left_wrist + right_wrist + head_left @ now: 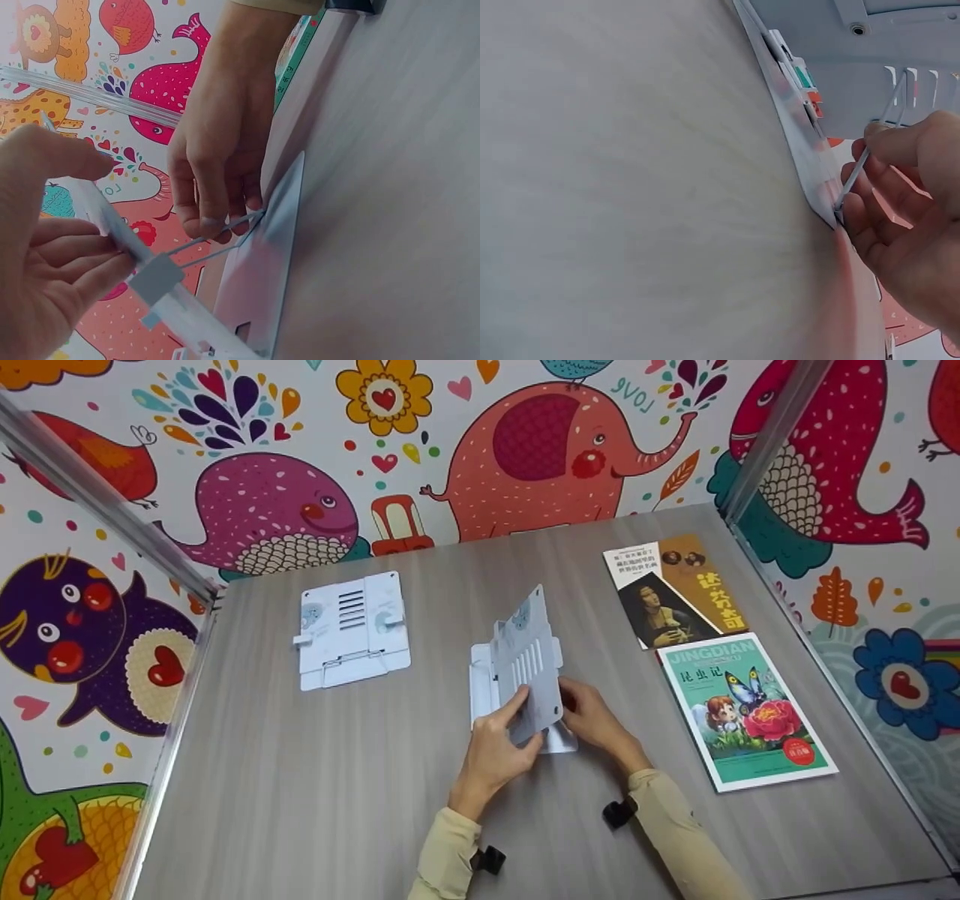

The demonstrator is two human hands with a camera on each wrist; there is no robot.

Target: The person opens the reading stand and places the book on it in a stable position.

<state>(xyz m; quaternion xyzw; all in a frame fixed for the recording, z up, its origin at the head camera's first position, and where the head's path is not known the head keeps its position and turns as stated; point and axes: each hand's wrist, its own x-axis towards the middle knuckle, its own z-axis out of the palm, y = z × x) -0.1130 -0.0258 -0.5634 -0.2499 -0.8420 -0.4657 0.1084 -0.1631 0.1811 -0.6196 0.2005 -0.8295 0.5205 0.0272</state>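
Observation:
A white folding book stand (544, 679) with slots stands partly unfolded at the middle of the table, its panel tilted up from the flat base (481, 690). My left hand (495, 754) grips the panel's near edge, thumb on one face and fingers on the other. Behind the panel, my right hand (596, 725) pinches the thin wire support (854, 177), whose upper end meets the slots and whose lower end is at the base plate. In the left wrist view, the right hand (217, 150) has its fingertips on this wire, near the base.
A second white book stand (356, 637) lies flat at the table's left. At the right lie a brown-and-white book (675, 589) and a green-covered book (750, 712). Cartoon-printed walls (420, 457) border the table's back and sides.

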